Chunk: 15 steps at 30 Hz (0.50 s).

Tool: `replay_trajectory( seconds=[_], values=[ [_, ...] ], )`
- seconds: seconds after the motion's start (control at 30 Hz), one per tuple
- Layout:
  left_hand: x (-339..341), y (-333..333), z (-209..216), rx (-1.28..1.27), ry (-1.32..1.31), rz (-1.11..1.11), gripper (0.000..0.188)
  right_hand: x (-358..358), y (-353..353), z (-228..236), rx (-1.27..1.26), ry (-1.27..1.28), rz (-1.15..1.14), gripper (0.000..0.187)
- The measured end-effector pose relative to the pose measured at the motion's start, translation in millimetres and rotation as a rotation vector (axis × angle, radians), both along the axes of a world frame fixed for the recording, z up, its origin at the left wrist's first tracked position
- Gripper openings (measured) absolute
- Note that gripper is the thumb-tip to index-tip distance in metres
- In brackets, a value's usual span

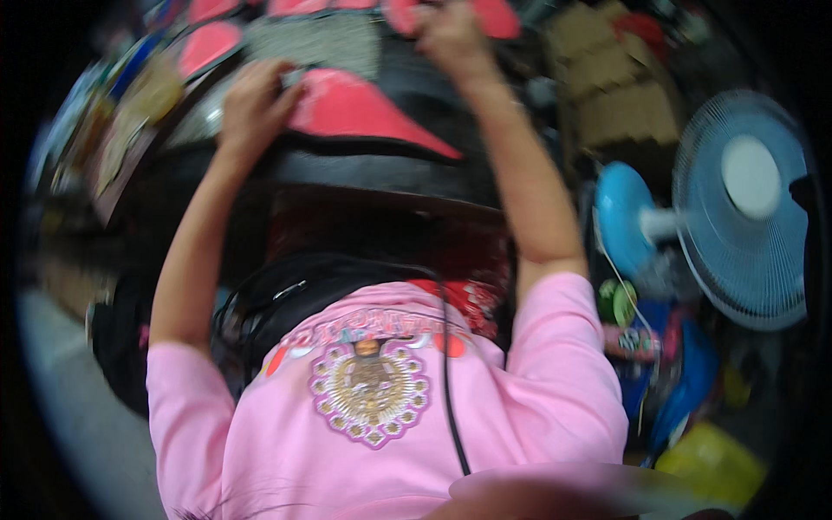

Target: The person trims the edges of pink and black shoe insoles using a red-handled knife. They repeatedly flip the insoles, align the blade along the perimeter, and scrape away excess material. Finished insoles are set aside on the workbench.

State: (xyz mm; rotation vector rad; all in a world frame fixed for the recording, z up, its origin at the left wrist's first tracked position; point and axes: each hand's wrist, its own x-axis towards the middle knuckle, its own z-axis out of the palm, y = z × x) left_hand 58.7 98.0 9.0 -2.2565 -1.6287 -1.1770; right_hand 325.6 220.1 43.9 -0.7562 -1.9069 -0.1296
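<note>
A bright pink, flat piece (351, 108) with a dark edge lies in front of me, wide at the left and tapering to a point at the right. My left hand (256, 104) is closed at its wide end, with thumb and fingers gripping the rim. Farther off and to the right, my right hand (451, 39) has its fingers curled together beside another pink piece (498, 17). Whatever sits between those fingers is too blurred to make out. One more rounded pink piece (210, 48) rests beyond my left hand.
A grey, rough-looking slab (316, 39) lies between the pink pieces on the dark work surface (381, 178). To the right stand a blue fan (745, 208) and stacked brown cardboard-like pieces (620, 87). Blurred clutter (121, 121) fills the far left. A black cord (451, 399) hangs down my pink shirt.
</note>
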Motion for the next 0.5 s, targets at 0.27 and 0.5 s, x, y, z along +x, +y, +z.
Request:
replay_trajectory(
  seconds=[0.27,0.5],
  values=[
    [-4,1,-8,0.003,0.033,0.019,0.021,8,-17,-44,-0.364,-0.009,-0.046,0.034],
    [-10,10,-12,0.055,0.082,0.028,0.026,-1,3,-43,-0.682,0.543,0.228,0.042]
  ],
)
